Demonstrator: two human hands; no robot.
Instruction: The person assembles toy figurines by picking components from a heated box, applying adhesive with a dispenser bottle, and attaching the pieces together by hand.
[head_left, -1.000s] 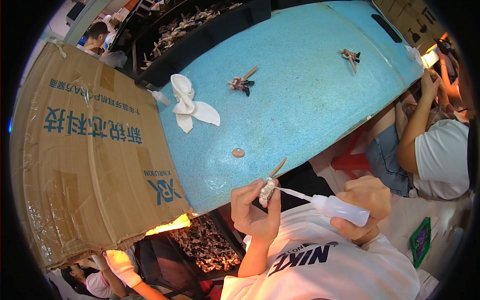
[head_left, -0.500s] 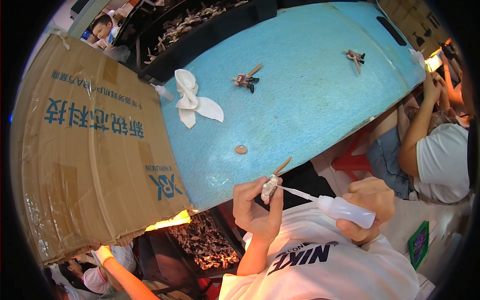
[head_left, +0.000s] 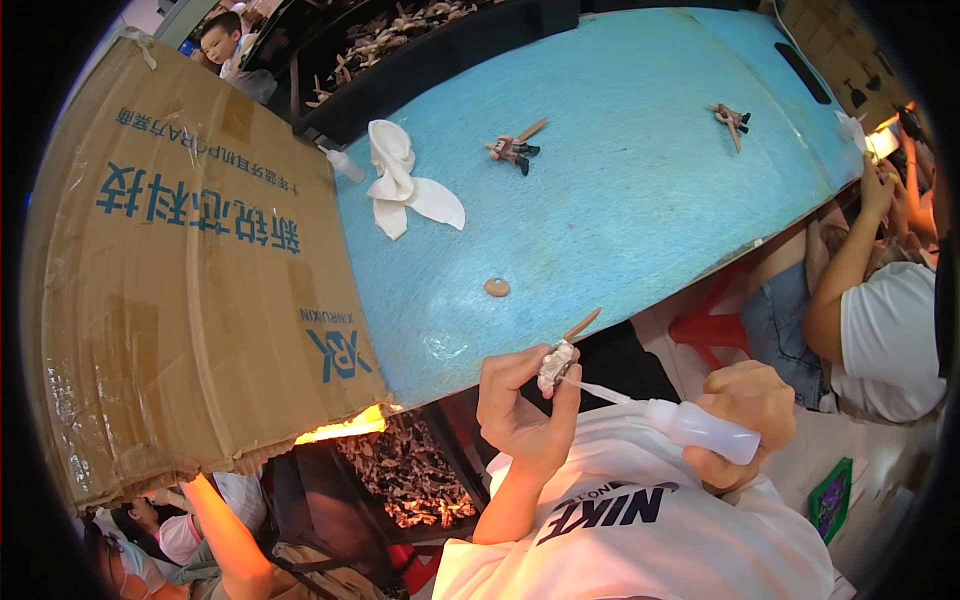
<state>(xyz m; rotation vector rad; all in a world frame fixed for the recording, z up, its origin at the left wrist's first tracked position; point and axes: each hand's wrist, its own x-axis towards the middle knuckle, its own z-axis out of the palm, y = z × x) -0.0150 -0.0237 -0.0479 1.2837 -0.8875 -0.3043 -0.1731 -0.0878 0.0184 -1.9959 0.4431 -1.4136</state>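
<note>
Head view: a small pale figure (head_left: 556,366) on a stick is pinched in the left hand (head_left: 522,415) off the table's (head_left: 640,210) near edge; the squeeze bottle (head_left: 690,425), clasped by the right hand (head_left: 745,405), touches it. Gluing seems underway; a steady nozzle is needed next.

Small pale figure on a wooden stick (head_left: 558,362), tilted, low centre of frame. White squeeze bottle (head_left: 700,428) lower right, lying sideways, thin nozzle touching the figure.

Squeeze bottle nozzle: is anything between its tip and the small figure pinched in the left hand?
Nothing visible. The squeeze bottle in the right hand points its nozzle straight onto the small figure held by the left hand.
</note>
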